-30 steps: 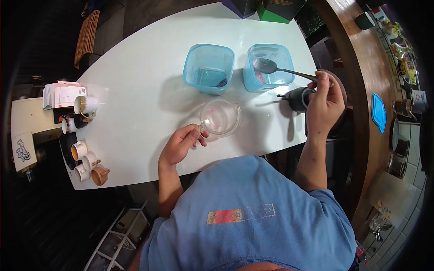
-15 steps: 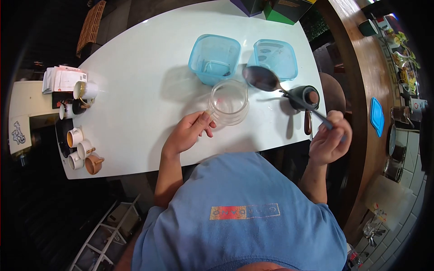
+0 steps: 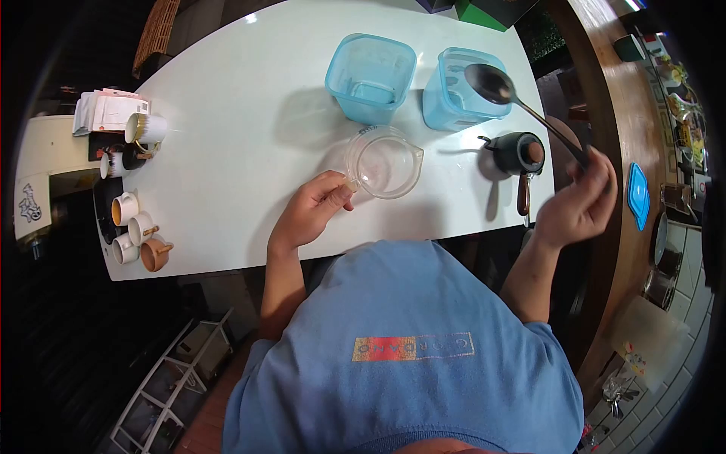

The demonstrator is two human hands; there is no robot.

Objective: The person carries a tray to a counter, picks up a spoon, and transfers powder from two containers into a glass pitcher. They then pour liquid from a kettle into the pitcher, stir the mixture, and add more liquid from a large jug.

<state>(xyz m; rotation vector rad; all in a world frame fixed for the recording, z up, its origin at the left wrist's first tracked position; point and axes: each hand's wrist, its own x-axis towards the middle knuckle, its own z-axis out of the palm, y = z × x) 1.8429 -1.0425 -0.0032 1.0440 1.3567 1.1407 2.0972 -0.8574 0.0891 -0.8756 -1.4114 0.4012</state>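
Note:
My left hand (image 3: 316,209) pinches the handle of a clear glass measuring jug (image 3: 415,175), whose spout points right. In my right hand (image 3: 578,203) is the long handle of a dark spoon (image 3: 490,83). The spoon's bowl overlaps the right-hand blue plastic container (image 3: 446,113) in this view. To its left stands a second blue container (image 3: 361,112), with some dark bits on its bottom. A small dark pot (image 3: 508,155) with a brown lid knob and a wooden handle sits below the spoon.
Several cups (image 3: 142,228) line the left end of the white table (image 3: 219,151), near a stack of papers (image 3: 113,112). A green box (image 3: 488,13) stands at the far edge. A blue lid (image 3: 638,197) lies on the wooden counter (image 3: 616,113) at right.
My right hand has moved up and right, carrying the spoon from beside the jug to over the right container. The jug has tipped, its spout now showing at right.

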